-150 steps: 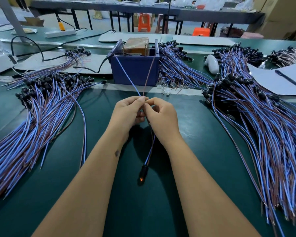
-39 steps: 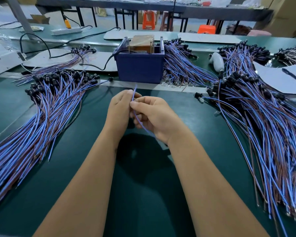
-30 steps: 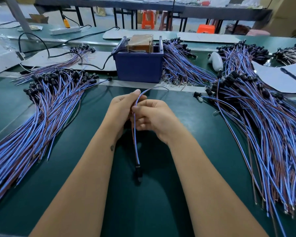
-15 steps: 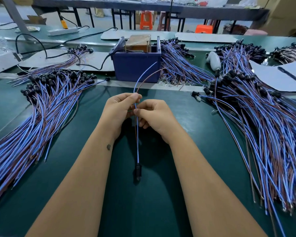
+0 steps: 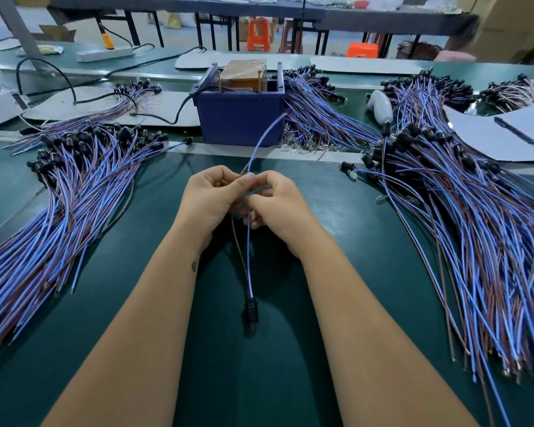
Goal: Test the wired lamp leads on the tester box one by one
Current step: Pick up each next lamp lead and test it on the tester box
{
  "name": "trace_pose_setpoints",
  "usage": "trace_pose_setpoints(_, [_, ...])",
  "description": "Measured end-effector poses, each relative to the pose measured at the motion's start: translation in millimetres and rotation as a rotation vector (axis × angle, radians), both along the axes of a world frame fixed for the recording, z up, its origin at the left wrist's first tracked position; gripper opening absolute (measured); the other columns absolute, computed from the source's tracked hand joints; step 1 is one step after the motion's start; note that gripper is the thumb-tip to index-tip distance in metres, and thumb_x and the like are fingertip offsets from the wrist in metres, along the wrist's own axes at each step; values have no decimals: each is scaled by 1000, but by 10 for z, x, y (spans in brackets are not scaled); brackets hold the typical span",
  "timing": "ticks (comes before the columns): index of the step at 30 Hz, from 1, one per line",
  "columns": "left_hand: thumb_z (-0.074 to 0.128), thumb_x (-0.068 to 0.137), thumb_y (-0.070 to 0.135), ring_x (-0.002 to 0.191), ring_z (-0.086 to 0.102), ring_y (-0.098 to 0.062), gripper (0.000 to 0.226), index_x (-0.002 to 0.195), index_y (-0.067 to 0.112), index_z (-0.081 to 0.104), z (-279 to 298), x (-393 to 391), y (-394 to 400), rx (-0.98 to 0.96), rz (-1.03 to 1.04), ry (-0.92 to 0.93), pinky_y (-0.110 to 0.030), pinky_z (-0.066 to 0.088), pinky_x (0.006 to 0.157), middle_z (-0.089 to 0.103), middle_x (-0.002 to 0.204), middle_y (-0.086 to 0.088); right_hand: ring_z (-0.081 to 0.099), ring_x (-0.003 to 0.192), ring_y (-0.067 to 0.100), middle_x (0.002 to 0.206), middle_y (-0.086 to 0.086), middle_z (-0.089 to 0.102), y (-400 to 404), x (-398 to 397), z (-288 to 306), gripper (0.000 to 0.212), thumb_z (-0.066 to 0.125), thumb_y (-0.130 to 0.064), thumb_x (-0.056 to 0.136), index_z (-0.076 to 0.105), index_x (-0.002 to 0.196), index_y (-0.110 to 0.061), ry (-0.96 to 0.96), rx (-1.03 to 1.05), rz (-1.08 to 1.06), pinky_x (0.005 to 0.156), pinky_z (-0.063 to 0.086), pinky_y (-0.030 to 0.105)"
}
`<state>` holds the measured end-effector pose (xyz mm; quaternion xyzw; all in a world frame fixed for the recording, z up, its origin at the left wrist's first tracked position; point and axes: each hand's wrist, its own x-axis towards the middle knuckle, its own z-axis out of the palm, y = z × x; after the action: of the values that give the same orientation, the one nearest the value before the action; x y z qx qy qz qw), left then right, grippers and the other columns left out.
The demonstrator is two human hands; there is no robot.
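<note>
One lamp lead point(image 5: 249, 257), a blue and a brown wire ending in a black lamp holder point(image 5: 250, 309), hangs between my hands over the green table. My left hand point(image 5: 210, 198) and my right hand point(image 5: 275, 201) both pinch its wires near the middle, fingertips close together. The blue wire's free end point(image 5: 270, 127) arcs up toward the dark blue tester box point(image 5: 241, 118), stopping just short of its right front corner. The lamp is dark. A brown block with upright metal posts point(image 5: 244, 76) sits inside the box.
Large bundles of the same leads lie at the left point(image 5: 59, 195), right point(image 5: 475, 226) and behind the box point(image 5: 318, 115). A paper sheet point(image 5: 500, 140) with a pen point(image 5: 515, 131) is at far right, a white handheld tool point(image 5: 381, 106) near it. Black cables and a power strip point(image 5: 105, 53) lie at the back left.
The earlier lit lead is gone from my hands; a fresh lead is held now. Over the last second its free ends rose from my fingers toward the box, lamp holder hanging lower.
</note>
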<state>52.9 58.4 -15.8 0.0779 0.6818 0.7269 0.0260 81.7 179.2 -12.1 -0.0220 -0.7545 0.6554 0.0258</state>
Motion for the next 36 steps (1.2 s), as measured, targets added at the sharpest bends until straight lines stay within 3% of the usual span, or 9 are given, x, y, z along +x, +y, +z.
trace_pose_setpoints(5, [48,103,29,55,58,-9,28,85,20,68,23,-25,-10,-23,67,3,-21,51,55,63,62,3,46,41,10,62,5,53,30,-12,15,24,49,2,89,60,97,-18,30,-64,-96,42,40,20])
trace_pose_setpoints(9, [35,107,18,47,55,-9,33,95,23,65,40,-59,-23,101,109,-92,-20,48,48,61,55,5,38,46,10,52,-2,43,34,-5,24,21,45,-2,91,61,97,-15,65,-148,-107,43,36,21])
trace_pose_setpoints(13, [31,91,-2,39,36,-9,35,91,16,61,57,-145,-55,252,221,-211,-17,34,41,46,51,3,26,44,9,48,-8,30,33,6,18,18,48,-16,100,61,88,-15,133,-218,-151,43,26,21])
trace_pose_setpoints(18, [30,102,13,38,26,-5,32,89,18,58,34,-158,-97,286,232,-213,-16,22,40,34,48,9,26,43,5,46,-14,34,97,25,31,18,54,-23,99,70,90,-22,164,-243,-261,46,26,19])
trace_pose_setpoints(22, [29,91,1,38,37,-9,34,90,18,59,59,-142,-57,186,252,-202,-16,33,42,44,47,6,38,51,-2,44,-24,45,110,20,19,17,55,-21,99,72,100,-22,148,-190,-281,57,30,16])
trace_pose_setpoints(27, [35,96,4,44,56,-12,32,96,20,62,50,-101,-54,127,219,-119,-20,50,47,60,54,5,47,52,-7,47,-28,50,89,-2,10,20,56,-18,98,73,106,-14,147,-89,-269,58,36,9])
trace_pose_setpoints(36, [43,102,18,52,60,-9,27,120,26,61,1,-138,-49,-54,213,9,-20,49,48,75,79,4,46,55,-6,58,-22,56,79,-11,14,18,56,-19,97,74,100,-18,128,-48,-252,55,37,6])
